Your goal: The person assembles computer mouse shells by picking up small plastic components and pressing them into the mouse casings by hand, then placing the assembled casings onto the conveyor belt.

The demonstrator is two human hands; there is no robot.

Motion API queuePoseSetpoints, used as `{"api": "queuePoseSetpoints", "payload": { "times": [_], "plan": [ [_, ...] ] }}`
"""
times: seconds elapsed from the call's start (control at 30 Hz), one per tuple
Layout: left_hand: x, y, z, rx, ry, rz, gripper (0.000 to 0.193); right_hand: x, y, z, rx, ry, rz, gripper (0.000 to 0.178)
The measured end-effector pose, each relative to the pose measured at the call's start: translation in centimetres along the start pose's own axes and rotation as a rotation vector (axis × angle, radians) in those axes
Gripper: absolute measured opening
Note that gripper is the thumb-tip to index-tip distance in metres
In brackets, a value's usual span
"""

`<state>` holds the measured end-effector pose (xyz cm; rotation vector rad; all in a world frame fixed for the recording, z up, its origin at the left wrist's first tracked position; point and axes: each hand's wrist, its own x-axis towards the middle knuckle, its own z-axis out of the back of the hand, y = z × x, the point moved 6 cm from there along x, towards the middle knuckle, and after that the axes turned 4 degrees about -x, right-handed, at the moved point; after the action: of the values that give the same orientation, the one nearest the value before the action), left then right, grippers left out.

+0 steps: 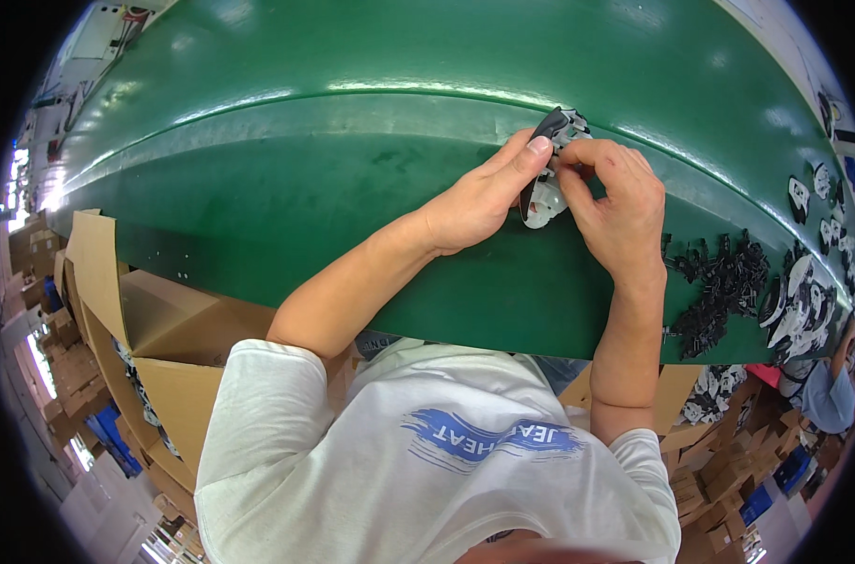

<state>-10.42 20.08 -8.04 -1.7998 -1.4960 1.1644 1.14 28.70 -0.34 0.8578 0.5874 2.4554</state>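
Observation:
Above the green table, my left hand [488, 195] grips a black and white moulded plastic part [543, 202] by its dark curved side, thumb lying along the edge. My right hand [618, 195] meets the part from the other side, with thumb and index finger pinched together against its inner face. Whatever small piece sits between those fingertips is too hidden to name. The part is held tilted, its pale, partly clear end toward me and its dark tip away.
A heap of small black plastic pieces [719, 287] lies right of my right forearm. Beyond it are piled black and white parts [803, 305]. An open cardboard box [178, 324] stands at the table's near left edge. Another person [830, 395] is at the far right.

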Motion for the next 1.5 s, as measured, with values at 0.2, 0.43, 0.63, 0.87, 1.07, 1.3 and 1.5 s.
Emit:
{"api": "queuePoseSetpoints", "payload": {
  "times": [0.2,0.43,0.63,0.87,1.07,1.3,1.5],
  "plan": [
    [0.4,-0.2,0.4,-0.167,0.034,0.014,0.059,0.0,-0.2,0.4,0.078,-0.018,-0.041,0.022],
    [-0.1,-2.1,-0.6,-0.395,0.008,-0.077,0.060,-1.0,-2.8,-1.2,0.632,-0.003,-0.383,0.049],
    [-0.4,-1.9,-0.5,-0.325,-0.041,-0.101,0.055,-1.2,-3.5,-1.7,0.728,-0.083,-0.454,0.058],
    [-0.2,-1.5,0.8,0.052,-0.217,-0.266,0.054,-1.3,-2.9,-2.5,0.615,-0.065,-0.354,0.063],
    [-0.2,-1.1,1.2,0.008,-0.291,-0.236,0.047,-1.3,-1.4,-3.6,0.573,-0.020,-0.359,0.073],
    [-0.4,-0.7,0.8,0.246,-0.328,-0.373,0.043,-1.4,-1.0,-3.6,0.393,0.019,-0.378,0.073],
    [-0.4,-0.9,0.6,0.305,-0.346,-0.419,0.042,-1.2,-0.7,-3.6,0.368,0.043,-0.400,0.070]
  ]
}}
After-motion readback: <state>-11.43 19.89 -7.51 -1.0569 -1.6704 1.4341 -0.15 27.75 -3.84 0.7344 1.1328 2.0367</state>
